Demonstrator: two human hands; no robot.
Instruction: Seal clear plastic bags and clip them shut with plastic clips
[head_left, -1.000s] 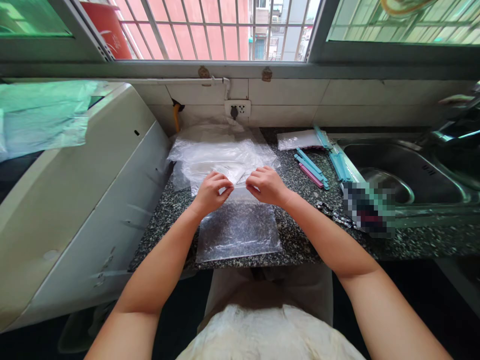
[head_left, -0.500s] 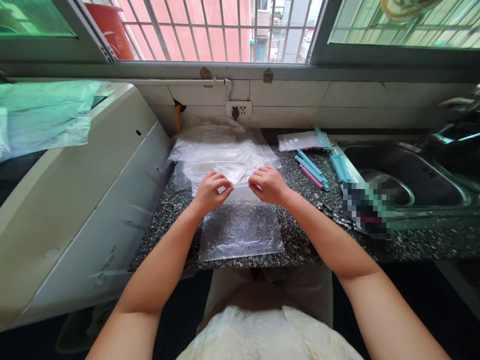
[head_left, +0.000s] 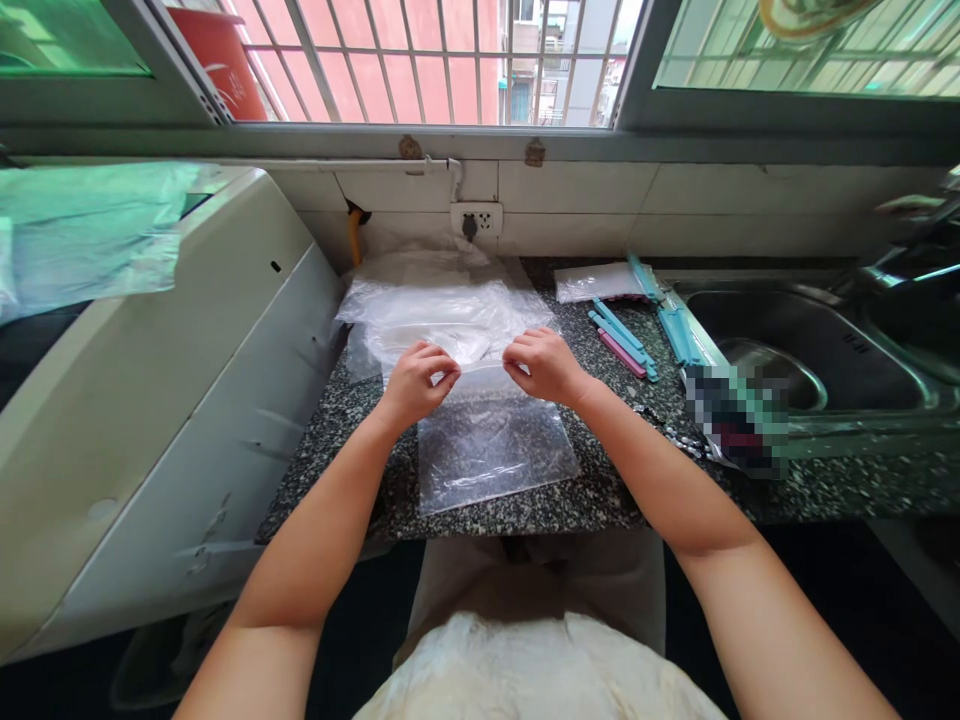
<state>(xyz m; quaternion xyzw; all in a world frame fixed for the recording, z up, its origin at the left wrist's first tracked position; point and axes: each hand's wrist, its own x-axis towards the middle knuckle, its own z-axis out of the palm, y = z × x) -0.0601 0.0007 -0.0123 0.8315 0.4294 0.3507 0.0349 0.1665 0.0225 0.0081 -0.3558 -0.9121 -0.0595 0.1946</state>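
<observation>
A clear plastic bag [head_left: 499,450] lies on the speckled stone counter, its lower edge close to the counter's front. My left hand [head_left: 421,382] pinches the bag's upper edge at the left, thumb against fingertips. At the right, my right hand [head_left: 546,365] is closed in a pinch on the same edge. A short stretch of that edge runs between the two hands. Just beyond them is a spread pile of clear plastic bags [head_left: 442,290], overlapping and crumpled.
Blue sealing clips [head_left: 622,335] and a pink clip [head_left: 621,354] lie right of my hands, near a flat white packet [head_left: 596,282]. A steel sink [head_left: 840,345] is at the right. A pale appliance [head_left: 247,330] stands at the left. A wall socket [head_left: 484,218] is behind.
The bag has shifted right and turned slightly, its lower right corner now higher. My hands have moved a little farther apart along its upper edge.
</observation>
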